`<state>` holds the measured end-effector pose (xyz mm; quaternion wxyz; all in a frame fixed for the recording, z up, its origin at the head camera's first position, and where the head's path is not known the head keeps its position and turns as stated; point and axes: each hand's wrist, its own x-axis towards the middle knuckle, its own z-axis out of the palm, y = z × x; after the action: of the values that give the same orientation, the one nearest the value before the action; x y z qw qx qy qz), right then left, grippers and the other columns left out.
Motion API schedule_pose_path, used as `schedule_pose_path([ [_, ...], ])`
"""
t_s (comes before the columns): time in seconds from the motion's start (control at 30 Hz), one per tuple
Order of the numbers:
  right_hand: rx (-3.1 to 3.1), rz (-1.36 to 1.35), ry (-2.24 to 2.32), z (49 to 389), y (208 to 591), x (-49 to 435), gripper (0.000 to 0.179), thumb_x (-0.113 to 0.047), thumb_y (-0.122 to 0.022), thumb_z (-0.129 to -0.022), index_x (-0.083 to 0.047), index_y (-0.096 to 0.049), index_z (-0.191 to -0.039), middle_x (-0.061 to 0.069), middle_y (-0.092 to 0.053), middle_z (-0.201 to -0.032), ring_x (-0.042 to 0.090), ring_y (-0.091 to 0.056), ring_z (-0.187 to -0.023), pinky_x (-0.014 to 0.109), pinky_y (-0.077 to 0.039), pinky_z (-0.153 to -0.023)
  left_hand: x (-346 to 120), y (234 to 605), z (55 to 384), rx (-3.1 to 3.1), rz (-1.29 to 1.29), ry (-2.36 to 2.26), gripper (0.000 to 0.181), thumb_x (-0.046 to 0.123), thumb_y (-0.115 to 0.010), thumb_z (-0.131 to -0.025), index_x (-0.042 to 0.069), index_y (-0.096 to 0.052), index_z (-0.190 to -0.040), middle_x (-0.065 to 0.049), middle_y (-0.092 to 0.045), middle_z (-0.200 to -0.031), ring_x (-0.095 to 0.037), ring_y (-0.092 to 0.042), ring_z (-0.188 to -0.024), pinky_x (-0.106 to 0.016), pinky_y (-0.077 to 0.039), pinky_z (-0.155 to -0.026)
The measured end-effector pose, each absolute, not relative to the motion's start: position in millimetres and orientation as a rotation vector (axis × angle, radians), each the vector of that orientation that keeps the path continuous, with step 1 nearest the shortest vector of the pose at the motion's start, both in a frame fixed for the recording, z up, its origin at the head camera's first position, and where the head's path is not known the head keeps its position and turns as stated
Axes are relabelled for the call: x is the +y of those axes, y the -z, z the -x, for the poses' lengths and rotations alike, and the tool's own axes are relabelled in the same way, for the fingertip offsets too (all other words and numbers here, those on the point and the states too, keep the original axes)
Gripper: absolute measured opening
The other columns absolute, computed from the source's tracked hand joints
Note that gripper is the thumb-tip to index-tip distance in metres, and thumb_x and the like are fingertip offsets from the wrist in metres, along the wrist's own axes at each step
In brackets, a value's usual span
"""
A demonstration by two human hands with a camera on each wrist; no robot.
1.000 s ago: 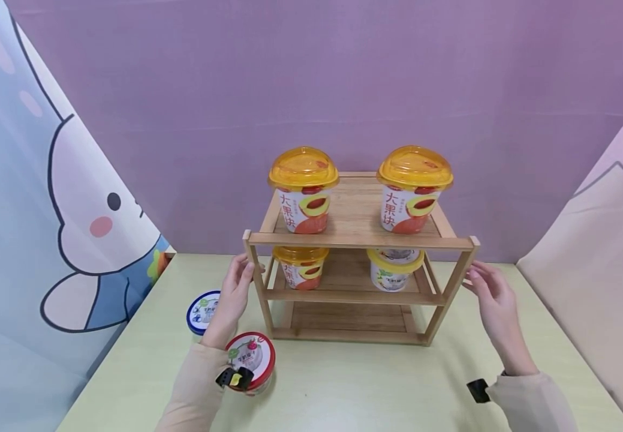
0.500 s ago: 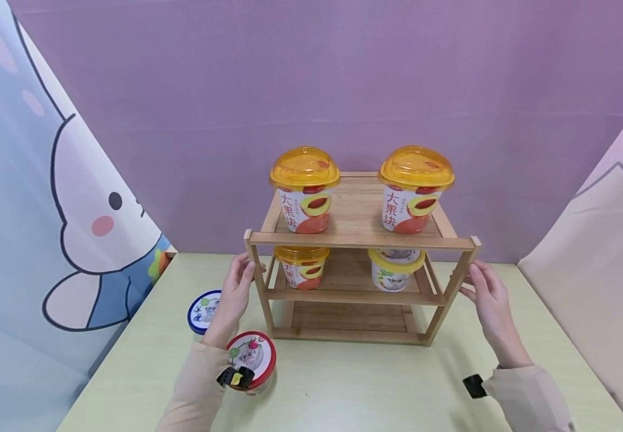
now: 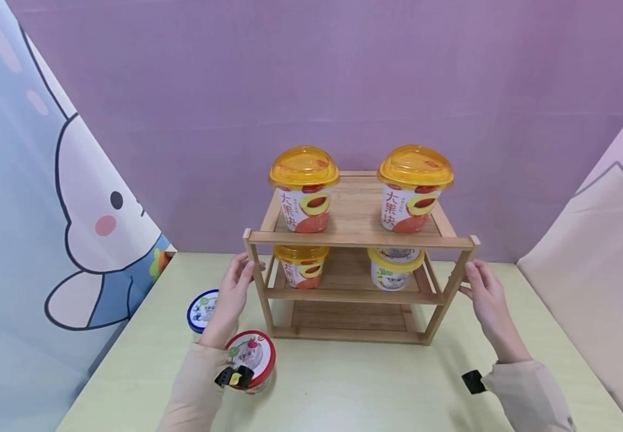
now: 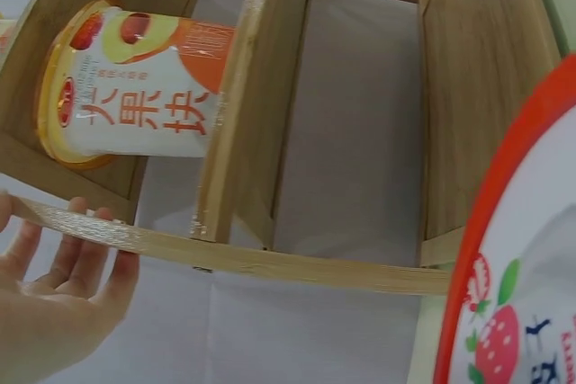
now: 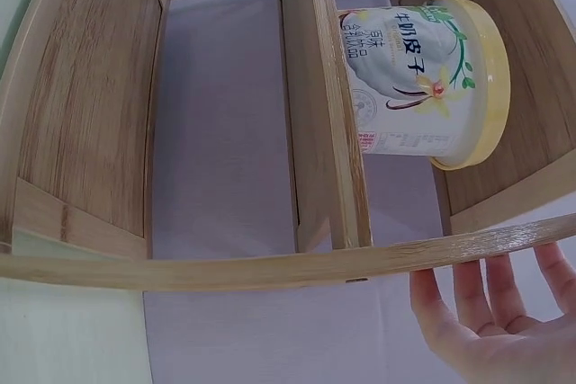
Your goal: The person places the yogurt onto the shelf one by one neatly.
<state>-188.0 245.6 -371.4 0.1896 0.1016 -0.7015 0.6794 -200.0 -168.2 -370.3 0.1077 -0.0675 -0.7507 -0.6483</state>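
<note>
A three-tier wooden rack point(image 3: 362, 240) stands on the table between both hands. My left hand point(image 3: 231, 294) grips its left front post, the fingertips curling over the edge in the left wrist view. At the right front post is my right hand point(image 3: 490, 303), thumb in front and fingers reaching behind the wood. Two yogurt cups point(image 3: 304, 210) with orange domed lids stand upright on the top tier, one left and one right. On the middle tier sit another orange-lidded cup point(image 3: 301, 273) and a yellow-lidded tub point(image 3: 390, 278).
A red-lidded tub point(image 3: 257, 358) stands on the table point(image 3: 354, 390), partly behind the left sleeve. Farther left is a blue-lidded tub point(image 3: 201, 310), partly covered by the left hand. A purple cloth point(image 3: 311, 72) hangs behind, with printed cloths at both sides.
My right hand has shifted slightly left, closer against the right post. The left hand stays on its post, and the rack and cups stand as before.
</note>
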Motion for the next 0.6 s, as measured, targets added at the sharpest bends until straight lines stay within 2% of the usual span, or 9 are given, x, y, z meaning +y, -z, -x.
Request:
schedule_pose_path([
  [0.3,-2.048,-0.276,-1.813,189.2,372.0,246.6,0.012,-0.022,-0.037,-0.095,-0.021,-0.049,-0.095,-0.012,-0.054,-0.088,-0.001,-0.053,-0.081,0.010,-0.045,-0.069,-169.6,362.4,195.5,-2.204,0.196,1.903,0.037,0.021,-0.040,-0.095,0.002,-0.041,-0.126,-0.022,-0.052,-0.116,-0.024,-0.049,-0.108,-0.037,-0.037,-0.096],
  [0.6,-2.011,-0.279,-1.837,189.5,373.2,245.2,0.013,-0.020,-0.037,-0.095,-0.020,-0.050,-0.093,-0.013,-0.055,-0.089,-0.001,-0.053,-0.080,0.011,-0.045,-0.068,-170.5,355.0,184.6,-2.376,0.141,1.793,0.046,0.024,-0.043,-0.094,0.004,-0.032,-0.134,-0.020,-0.044,-0.128,-0.030,-0.039,-0.120,-0.041,-0.032,-0.099],
])
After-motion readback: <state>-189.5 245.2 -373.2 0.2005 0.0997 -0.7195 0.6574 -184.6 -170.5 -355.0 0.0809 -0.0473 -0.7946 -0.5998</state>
